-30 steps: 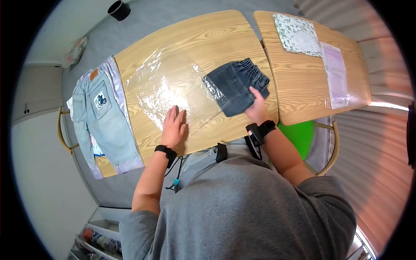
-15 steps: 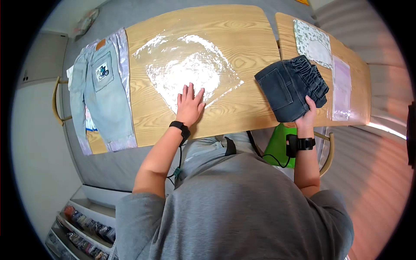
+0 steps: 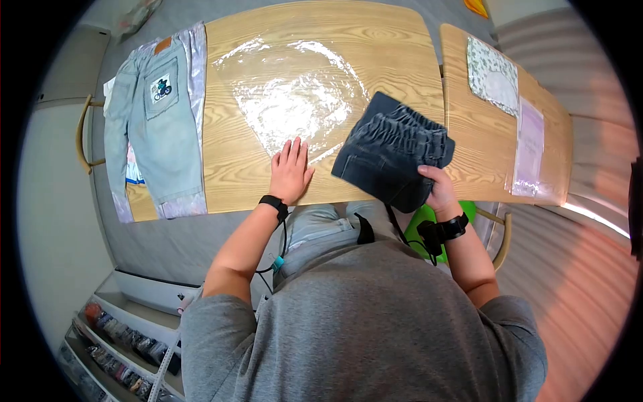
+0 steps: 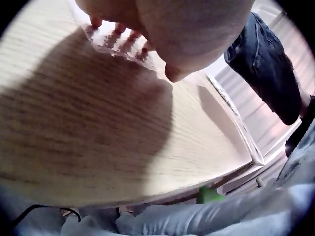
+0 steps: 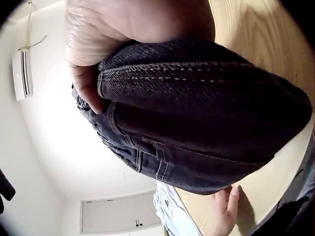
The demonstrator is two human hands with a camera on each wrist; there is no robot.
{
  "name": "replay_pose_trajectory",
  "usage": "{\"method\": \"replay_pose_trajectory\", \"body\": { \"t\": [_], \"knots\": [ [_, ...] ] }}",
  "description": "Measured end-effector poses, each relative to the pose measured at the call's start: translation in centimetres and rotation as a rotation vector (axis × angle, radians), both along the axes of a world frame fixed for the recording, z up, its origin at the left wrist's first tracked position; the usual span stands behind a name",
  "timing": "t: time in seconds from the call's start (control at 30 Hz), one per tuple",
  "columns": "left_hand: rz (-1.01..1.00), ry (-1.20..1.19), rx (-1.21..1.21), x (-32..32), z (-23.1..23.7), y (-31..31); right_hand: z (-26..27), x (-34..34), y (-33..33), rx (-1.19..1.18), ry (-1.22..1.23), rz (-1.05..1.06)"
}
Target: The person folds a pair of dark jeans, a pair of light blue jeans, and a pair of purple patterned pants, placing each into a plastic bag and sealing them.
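Folded dark denim pants [image 3: 392, 151] with an elastic waistband are gripped at their right edge by my right hand [image 3: 439, 186], thumb on top. In the right wrist view the folded denim [image 5: 187, 118] hangs from the hand over the table's front part. My left hand [image 3: 290, 175] lies with straight fingers on the near corner of a clear plastic bag [image 3: 288, 100], which is spread flat on the wooden table. The left wrist view shows its fingertips [image 4: 119, 28] on the bag's edge.
Light blue jeans [image 3: 164, 127] with a patch on the pocket lie along the table's left side. On a second table [image 3: 479, 134] at right are a leaf-print garment [image 3: 492, 74] and a lilac packaged item [image 3: 529, 147]. A green seat [image 3: 422, 218] shows below.
My right hand has lifted the dark denim pants off the table, swung them right, then brought them back left, turned with the waistband up. The left hand stays on the bag.
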State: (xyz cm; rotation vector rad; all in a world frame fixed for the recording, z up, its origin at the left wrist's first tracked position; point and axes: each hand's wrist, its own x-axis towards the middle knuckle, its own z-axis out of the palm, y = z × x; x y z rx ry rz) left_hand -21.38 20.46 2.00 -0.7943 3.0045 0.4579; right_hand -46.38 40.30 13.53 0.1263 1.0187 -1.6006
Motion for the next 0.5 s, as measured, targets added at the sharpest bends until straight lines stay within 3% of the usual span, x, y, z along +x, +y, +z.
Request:
{"method": "replay_pose_trajectory", "body": {
  "t": [0.07,0.13,0.17,0.3,0.43,0.5],
  "knots": [
    [0.043,0.097,0.056,-0.1,-0.1,-0.4,-0.1,0.9,-0.8,-0.027,0.071,0.028],
    [0.065,0.149,0.075,0.0,0.0,-1.1,-1.3,1.3,-1.2,0.155,-0.068,0.201],
    [0.086,0.200,0.098,0.0,0.0,-1.3,0.2,2.3,-2.5,0.095,-0.097,0.235],
    [0.113,0.341,0.063,0.0,0.9,-1.4,-7.3,2.5,-3.9,0.103,-0.262,0.390],
    [0.135,0.287,0.022,-0.2,0.8,-1.3,-12.2,2.3,-4.4,0.150,-0.315,0.379],
    [0.110,0.289,0.053,-0.2,0.2,-1.4,-11.7,2.2,-4.6,0.149,-0.328,0.360]
  ]
}}
